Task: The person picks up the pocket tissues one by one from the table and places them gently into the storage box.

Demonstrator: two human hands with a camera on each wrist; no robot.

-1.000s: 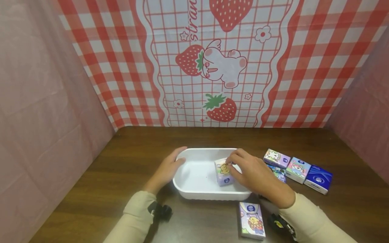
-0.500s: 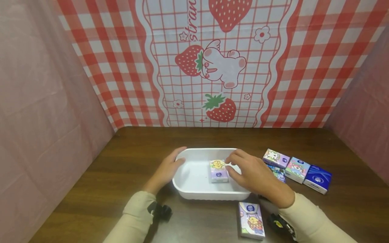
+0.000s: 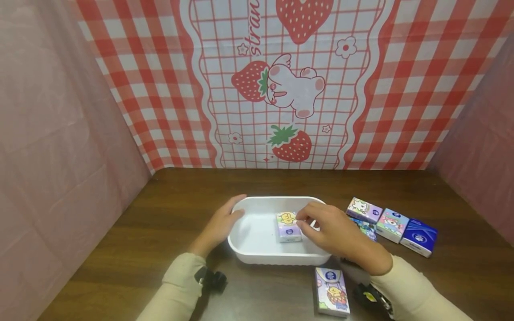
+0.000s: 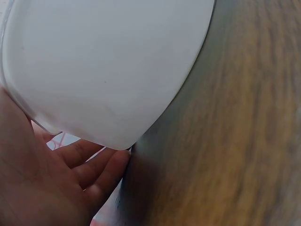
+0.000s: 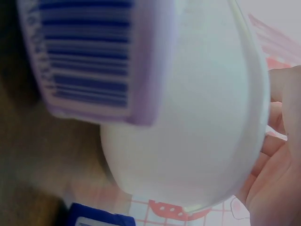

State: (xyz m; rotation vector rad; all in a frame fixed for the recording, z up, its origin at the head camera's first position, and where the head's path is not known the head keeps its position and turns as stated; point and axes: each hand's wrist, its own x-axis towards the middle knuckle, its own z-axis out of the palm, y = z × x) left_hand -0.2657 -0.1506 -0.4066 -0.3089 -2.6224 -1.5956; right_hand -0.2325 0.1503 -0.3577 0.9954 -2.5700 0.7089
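A white plastic tub (image 3: 257, 259) stands on the table, and my left hand (image 3: 218, 227) grips its left end, thumb over the rim. The left wrist view has that hand's fingers (image 4: 106, 172) against the outer wall. Inside the tub a small tissue pack (image 3: 288, 228) with a yellow cartoon print lies flat. My right hand (image 3: 333, 232) reaches over the tub's right end with loosely bent fingers, the tips beside the pack's right edge. Whether they touch it is hard to tell. In the right wrist view, the fingers lie outside the tub's wall.
Right of the tub lie a purple-white tissue pack (image 3: 364, 209), a pink-blue one (image 3: 393, 224), a dark blue one (image 3: 419, 237) and a partly hidden patterned one (image 3: 365, 228). Another tissue pack (image 3: 332, 292) lies in front of the tub. A checked cloth (image 3: 168, 89) hangs behind.
The tissue pack in the tub, earlier tilted under my right fingers, has shifted left and now lies flat. My right fingers have loosened from it. The left hand has stayed put.
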